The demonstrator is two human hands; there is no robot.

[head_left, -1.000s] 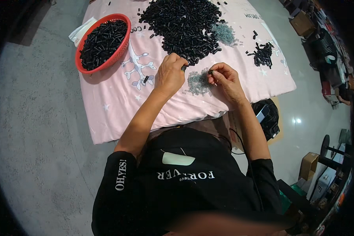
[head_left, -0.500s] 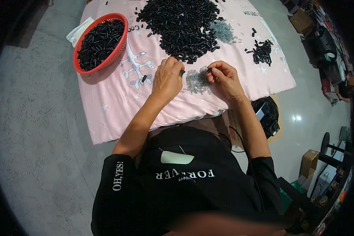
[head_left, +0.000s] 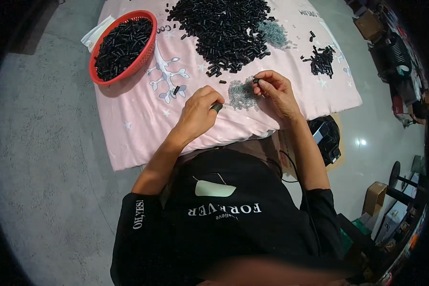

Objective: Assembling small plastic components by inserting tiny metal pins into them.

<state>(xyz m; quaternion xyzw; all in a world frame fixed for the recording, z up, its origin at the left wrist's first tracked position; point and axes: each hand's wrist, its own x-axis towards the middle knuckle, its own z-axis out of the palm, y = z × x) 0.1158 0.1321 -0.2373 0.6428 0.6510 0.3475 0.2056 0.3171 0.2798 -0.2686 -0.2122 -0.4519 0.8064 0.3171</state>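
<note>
My right hand (head_left: 277,94) pinches a small black cylindrical piece (head_left: 256,81) between thumb and fingertips, just above the right edge of a small heap of clear, glassy-looking bits (head_left: 242,94). Left of that heap, my left hand (head_left: 200,110) is closed, its fingers curled toward the thumb. A dark band or cover (head_left: 216,107) shows at the thumb; whether it is worn or held is unclear. What the fingertips hold, if anything, is hidden. One loose black piece (head_left: 222,82) lies between the hands and a large pile of black cylindrical pieces (head_left: 231,38).
A red plastic basket (head_left: 150,50) full of black pieces stands at the left on the pink cloth (head_left: 133,128). A second heap of clear bits (head_left: 274,34) touches the large pile's right side. Further right lies a small group of black pieces (head_left: 322,62).
My left hand has drawn back toward me from the pile's edge, and a loose black piece now shows near there. My right hand keeps its pinch, almost unmoved. The view has shifted slightly.
</note>
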